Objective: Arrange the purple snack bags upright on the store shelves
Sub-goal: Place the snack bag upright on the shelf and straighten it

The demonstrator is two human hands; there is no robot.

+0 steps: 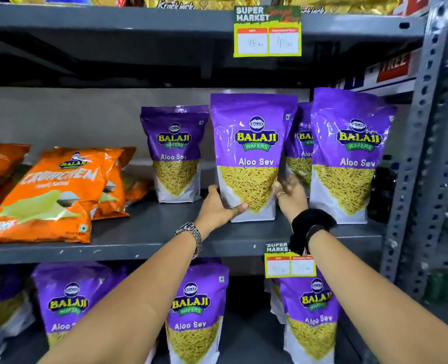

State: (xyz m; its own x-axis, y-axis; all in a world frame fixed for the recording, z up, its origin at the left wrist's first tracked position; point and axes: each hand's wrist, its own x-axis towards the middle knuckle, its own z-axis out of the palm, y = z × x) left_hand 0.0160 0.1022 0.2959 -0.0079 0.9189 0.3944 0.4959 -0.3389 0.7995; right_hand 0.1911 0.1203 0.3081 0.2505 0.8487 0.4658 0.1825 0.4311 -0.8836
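Nearest, on the bottom shelf, three purple Aloo Sev bags stand upright: one at left [68, 306], one in the middle [195, 313], one at right [312, 319], partly behind the forearms. A price tag [289, 264] hangs off the front edge of the middle shelf [144, 232]. L wrist wears a metal watch [191, 233], R wrist a black scrunchie [310, 227]. Left hand [217, 207] & right hand [291, 193] are apart, each clamped on a lower side of the held purple bag [253, 156], which stands upright w/ its base on the middle shelf. Upright bags sit beside it: one left [174, 153], one right [348, 156], another behind [300, 143]. Orange bags [52, 195] lie flat at far left.
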